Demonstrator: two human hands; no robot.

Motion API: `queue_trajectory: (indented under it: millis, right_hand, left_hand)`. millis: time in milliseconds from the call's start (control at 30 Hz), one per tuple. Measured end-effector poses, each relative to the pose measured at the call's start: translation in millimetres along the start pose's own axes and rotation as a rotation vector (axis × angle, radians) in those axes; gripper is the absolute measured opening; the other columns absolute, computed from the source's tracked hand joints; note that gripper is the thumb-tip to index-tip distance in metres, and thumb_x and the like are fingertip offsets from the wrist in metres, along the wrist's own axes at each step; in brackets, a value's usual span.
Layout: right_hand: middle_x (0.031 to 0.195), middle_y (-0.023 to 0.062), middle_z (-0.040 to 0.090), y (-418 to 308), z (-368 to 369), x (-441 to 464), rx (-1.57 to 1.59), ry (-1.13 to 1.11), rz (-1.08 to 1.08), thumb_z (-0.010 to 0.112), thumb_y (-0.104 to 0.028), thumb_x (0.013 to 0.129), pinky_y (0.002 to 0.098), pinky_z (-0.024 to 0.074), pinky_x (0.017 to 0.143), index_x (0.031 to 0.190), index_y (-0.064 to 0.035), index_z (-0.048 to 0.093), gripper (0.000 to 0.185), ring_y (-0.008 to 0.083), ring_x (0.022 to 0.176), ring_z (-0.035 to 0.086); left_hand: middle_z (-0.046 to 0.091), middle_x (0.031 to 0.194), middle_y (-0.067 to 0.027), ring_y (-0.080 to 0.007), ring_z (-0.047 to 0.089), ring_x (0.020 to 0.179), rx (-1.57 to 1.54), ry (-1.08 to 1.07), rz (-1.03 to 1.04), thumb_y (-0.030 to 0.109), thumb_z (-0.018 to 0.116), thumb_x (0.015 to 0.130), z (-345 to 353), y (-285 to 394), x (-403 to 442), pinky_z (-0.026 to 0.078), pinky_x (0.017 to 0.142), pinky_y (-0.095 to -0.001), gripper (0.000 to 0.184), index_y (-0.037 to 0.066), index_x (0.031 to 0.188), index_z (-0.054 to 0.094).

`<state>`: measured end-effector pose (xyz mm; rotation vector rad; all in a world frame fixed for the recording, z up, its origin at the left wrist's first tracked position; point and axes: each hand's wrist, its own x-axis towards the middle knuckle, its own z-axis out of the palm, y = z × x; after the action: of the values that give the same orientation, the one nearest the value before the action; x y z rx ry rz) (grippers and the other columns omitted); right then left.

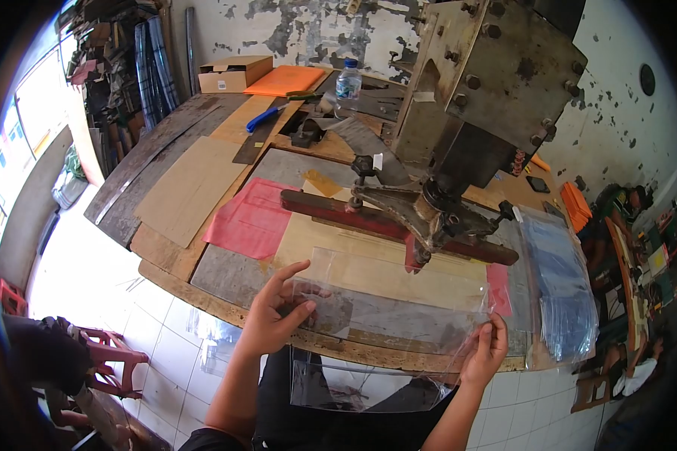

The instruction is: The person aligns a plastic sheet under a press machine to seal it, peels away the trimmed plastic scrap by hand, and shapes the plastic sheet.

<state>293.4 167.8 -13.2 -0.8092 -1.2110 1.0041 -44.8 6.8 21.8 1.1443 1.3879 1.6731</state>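
Note:
A clear plastic sheet [406,316] stretches between my hands above the table's front edge, its lower part hanging over my lap. My left hand [274,312] has it at the left side, thumb on top and the other fingers seen through the plastic beneath; the index finger is stretched out. At the right edge, my right hand [487,349] pinches the sheet between thumb and fingers. Just beyond lies a cream-coloured board [331,244] over pink sheets [250,218] on a grey metal plate [226,276]. A press head with a red-edged bar [338,210] stands over the board.
A pile of clear plastic pieces [560,289] lies at the right. Behind the plate are a blue-handled cutter [263,119], a water bottle [347,81], a cardboard box [235,75] and an orange stack [286,80]. A red stool [113,361] stands at left. Other people sit at both sides.

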Motion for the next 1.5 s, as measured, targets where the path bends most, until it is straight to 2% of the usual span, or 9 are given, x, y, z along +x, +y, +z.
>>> queue_trajectory:
  millis: [400,467,500,567,900,1100,1167,1400,1500]
  right_hand:
    - [0.082,0.0008,0.056,-0.1,-1.2,-0.2,-0.002,-0.007,-0.011,0.070,-0.024,0.103,0.0237,0.0430,0.058,0.125,0.0040,0.061,0.037,0.0085,0.067,0.053]
    - [0.090,-0.0020,0.058,-2.5,-2.8,-1.3,0.033,-0.054,0.030,0.070,-0.022,0.103,0.0186,0.0408,0.069,0.127,0.0023,0.061,0.035,0.0051,0.079,0.051]
    - [0.090,-0.0020,0.058,-2.1,-2.2,-0.8,0.033,-0.054,0.030,0.070,-0.022,0.103,0.0186,0.0408,0.069,0.127,0.0023,0.061,0.035,0.0051,0.079,0.051]
    - [0.083,0.0008,0.057,-0.6,-0.3,0.7,0.000,-0.015,-0.001,0.070,-0.024,0.103,0.0241,0.0433,0.059,0.125,0.0037,0.061,0.037,0.0083,0.068,0.053]
    - [0.082,0.0008,0.057,-0.5,0.4,0.4,-0.001,-0.006,-0.005,0.071,-0.025,0.102,0.0240,0.0436,0.059,0.125,0.0033,0.061,0.038,0.0083,0.068,0.053]
    - [0.082,0.0011,0.057,-0.7,-1.0,-0.1,0.011,-0.008,-0.005,0.070,-0.024,0.103,0.0238,0.0431,0.059,0.126,0.0034,0.061,0.037,0.0083,0.067,0.053]
    - [0.091,-0.0018,0.059,-2.4,-3.9,-1.3,0.054,-0.065,0.035,0.070,-0.021,0.103,0.0183,0.0418,0.070,0.128,0.0024,0.061,0.035,0.0050,0.080,0.052]
    - [0.090,-0.0017,0.058,-3.0,-3.0,-1.7,0.040,-0.057,0.028,0.070,-0.022,0.103,0.0188,0.0414,0.071,0.128,0.0025,0.060,0.036,0.0053,0.080,0.052]
    - [0.090,-0.0017,0.058,-3.6,-2.8,-1.9,0.029,-0.048,0.034,0.070,-0.022,0.103,0.0189,0.0411,0.071,0.128,0.0025,0.060,0.037,0.0054,0.080,0.051]
  left_hand:
    - [0.074,0.115,-0.0119,-0.0139,0.070,0.094,0.028,0.012,0.004,-0.005,0.061,0.098,0.3,0.6,-0.4,0.054,0.088,-0.0297,0.061,0.003,0.155,0.040]
    - [0.074,0.113,-0.0106,-0.0138,0.069,0.095,0.008,0.020,-0.012,-0.005,0.062,0.098,-0.1,-1.3,-0.7,0.054,0.088,-0.0294,0.061,0.003,0.155,0.041]
    - [0.074,0.113,-0.0106,-0.0138,0.069,0.095,0.008,0.020,-0.012,-0.005,0.062,0.098,-0.5,-1.4,-0.6,0.054,0.088,-0.0294,0.061,0.003,0.155,0.041]
    - [0.073,0.115,-0.0144,-0.0162,0.069,0.104,0.022,0.008,-0.029,-0.004,0.063,0.097,-1.4,-1.5,-0.5,0.054,0.092,-0.0317,0.063,0.000,0.155,0.037]
    - [0.074,0.117,-0.0158,-0.0171,0.070,0.105,0.021,-0.001,-0.027,-0.004,0.063,0.098,-1.1,-0.2,-0.4,0.054,0.092,-0.0316,0.063,-0.001,0.155,0.037]
    - [0.074,0.113,-0.0140,-0.0164,0.070,0.099,-0.020,0.018,-0.035,-0.004,0.064,0.097,1.2,2.8,-0.1,0.054,0.091,-0.0316,0.063,-0.001,0.155,0.037]
    - [0.073,0.112,-0.0137,-0.0164,0.070,0.097,0.019,0.018,-0.021,-0.004,0.064,0.098,0.4,1.1,-0.6,0.055,0.089,-0.0320,0.063,0.000,0.155,0.037]
    - [0.073,0.115,-0.0116,-0.0140,0.069,0.094,-0.027,0.030,-0.048,-0.005,0.062,0.099,1.1,-2.1,-0.3,0.053,0.087,-0.0293,0.062,0.003,0.155,0.039]
    - [0.073,0.114,-0.0148,-0.0171,0.070,0.099,0.005,0.019,-0.019,-0.005,0.062,0.099,-0.2,-3.3,0.3,0.057,0.085,-0.0317,0.062,-0.001,0.155,0.037]
